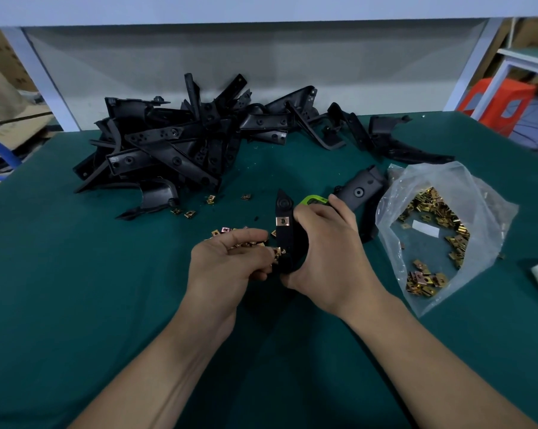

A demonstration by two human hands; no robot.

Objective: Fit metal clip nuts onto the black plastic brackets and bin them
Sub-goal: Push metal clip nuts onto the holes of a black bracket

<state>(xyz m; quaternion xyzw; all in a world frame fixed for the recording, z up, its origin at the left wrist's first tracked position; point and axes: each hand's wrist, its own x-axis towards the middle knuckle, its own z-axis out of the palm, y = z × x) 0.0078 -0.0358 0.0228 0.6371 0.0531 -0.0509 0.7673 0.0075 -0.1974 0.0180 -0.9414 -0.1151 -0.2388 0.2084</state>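
left hand (230,258) grip pinched on clip nut (277,252), pressed at bracket (284,233) clamped by right hand (326,252); full seating judged next.

Matt black plastic brackets (168,144) and shiny brass-toned metal clip nuts (431,209) in a clear glossy plastic bag (478,193), all on the matt green cloth table cover (76,274).

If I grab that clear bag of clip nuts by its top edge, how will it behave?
The plastic bag looks thin and crumpled, so probably floppy. Its mouth seems open, so the clip nuts would likely slide and spill. The many metal pieces probably make it bottom-heavy.
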